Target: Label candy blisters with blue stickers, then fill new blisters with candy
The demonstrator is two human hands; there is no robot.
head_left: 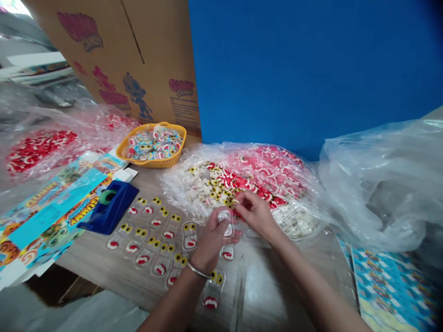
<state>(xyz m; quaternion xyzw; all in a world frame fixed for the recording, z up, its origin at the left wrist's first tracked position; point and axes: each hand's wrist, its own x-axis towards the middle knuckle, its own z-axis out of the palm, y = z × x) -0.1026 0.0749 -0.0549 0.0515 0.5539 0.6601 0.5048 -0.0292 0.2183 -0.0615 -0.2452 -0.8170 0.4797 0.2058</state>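
Note:
My left hand (211, 242), with a metal bangle at the wrist, is closed on a small clear plastic tray (226, 223) that has a red-and-white mouth candy in it. My right hand (254, 213) hovers just to its right, fingers pinched on a small piece I cannot make out, over an open plastic bag of loose eye and mouth gummies (242, 184). Several filled clear trays (155, 237), each with yellow eyes and a red mouth, lie in rows on the wooden table (104, 272) left of my hands.
A blue tape dispenser (110, 205) sits left of the trays, beside colourful flat printed cartons (51, 216). A yellow basket (154, 145) of wrapped candy stands behind. A cardboard box (121, 55), a blue board (311, 69), more plastic bags (377, 184) and printed sheets (391, 286) surround the area.

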